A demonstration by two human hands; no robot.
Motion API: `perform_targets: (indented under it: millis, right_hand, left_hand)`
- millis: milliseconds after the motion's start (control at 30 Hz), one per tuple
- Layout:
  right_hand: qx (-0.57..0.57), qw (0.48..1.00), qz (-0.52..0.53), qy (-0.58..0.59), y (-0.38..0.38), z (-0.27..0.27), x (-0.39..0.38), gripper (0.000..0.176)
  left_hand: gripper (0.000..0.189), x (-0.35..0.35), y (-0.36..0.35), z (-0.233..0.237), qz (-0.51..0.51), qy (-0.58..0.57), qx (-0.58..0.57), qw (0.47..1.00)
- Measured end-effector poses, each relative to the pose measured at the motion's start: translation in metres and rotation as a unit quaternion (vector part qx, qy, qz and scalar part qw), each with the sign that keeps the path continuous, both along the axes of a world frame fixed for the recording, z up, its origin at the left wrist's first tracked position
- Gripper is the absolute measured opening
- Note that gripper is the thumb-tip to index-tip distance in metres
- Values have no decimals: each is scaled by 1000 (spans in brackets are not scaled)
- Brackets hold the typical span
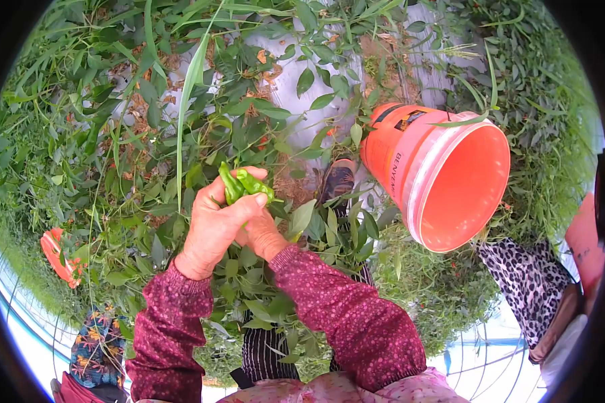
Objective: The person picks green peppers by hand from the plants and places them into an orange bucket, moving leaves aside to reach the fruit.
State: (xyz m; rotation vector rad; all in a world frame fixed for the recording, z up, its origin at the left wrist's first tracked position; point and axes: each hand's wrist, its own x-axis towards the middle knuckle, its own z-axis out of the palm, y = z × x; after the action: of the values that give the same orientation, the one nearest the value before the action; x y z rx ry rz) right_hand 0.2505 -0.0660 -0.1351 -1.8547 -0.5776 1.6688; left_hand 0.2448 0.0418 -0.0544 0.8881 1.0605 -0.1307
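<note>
My left hand [212, 225] is closed around green peppers, with its thumb laid across them. One narrow green pepper [230, 185] points upward, and a second, wrinkled green pepper [255, 185] lies beside it, its tip toward the right. My right hand [263, 234] is tucked behind and below the left one, close to the pepper plant [302, 218]. Its fingers are hidden, so I cannot see whether it grips anything. Both forearms wear dark red dotted sleeves. To the right of my hands, an orange bucket [460, 185] leans with its mouth toward me; no contents show inside.
Dense leafy plants surround me, with pale plastic sheeting [309, 91] between rows. A shoe [338, 178] shows beside the bucket. Another orange container [62, 257] stands far left. One person in patterned cloth [97, 349] is at lower left, another in leopard print [528, 285] at right.
</note>
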Motion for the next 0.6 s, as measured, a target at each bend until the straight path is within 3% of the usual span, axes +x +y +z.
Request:
perform_targets:
  millis: [33,67,100,133,167,200,233,300,367,400,433,500,567,600]
  right_hand:
    - [44,996,-54,-51,-10,4,-7,39]
    - [129,965,-223,46,-19,4,-16,51]
    - [88,855,-401,316,-27,7,-26,58]
    - [38,972,-193,130,-24,25,-17,55]
    - [-14,997,31,-68,-19,48,-5,53]
    - [-12,999,3,-40,-21,59,-3,53]
    - [-28,999,0,-36,-22,68,-6,54]
    - [3,999,6,-51,-27,68,-14,53]
    - [18,999,7,-39,-28,73,-16,53]
    - [22,999,3,-29,-30,73,-17,52]
    - [26,999,3,-22,-32,71,-16,52]
    - [16,999,43,9,-34,67,-18,51]
    - [36,998,48,-9,-35,66,-25,52]
    - [50,992,115,-27,-35,66,-25,52]
  left_hand:
    - [31,14,-10,4,-41,-17,8,999]
    - [27,32,-28,11,-26,-62,-29,997]
    - [23,53,-49,18,-12,-107,-63,992]
    - [21,74,-62,30,-92,-132,-97,982]
    - [20,96,-85,39,-145,-166,-51,974]
    - [23,118,-104,52,-221,-175,30,959]
    - [43,137,-122,60,-275,-212,18,938]
    - [64,159,-181,69,-208,-254,61,943]
    - [79,173,-205,73,-231,-232,115,938]
    - [64,173,-210,70,-180,-217,170,944]
    - [64,172,-193,64,-182,-210,173,945]
    - [38,155,-145,31,-237,-267,98,929]
    - [14,122,-86,-8,-202,-202,146,947]
    - [7,100,-63,-35,-141,-131,228,954]
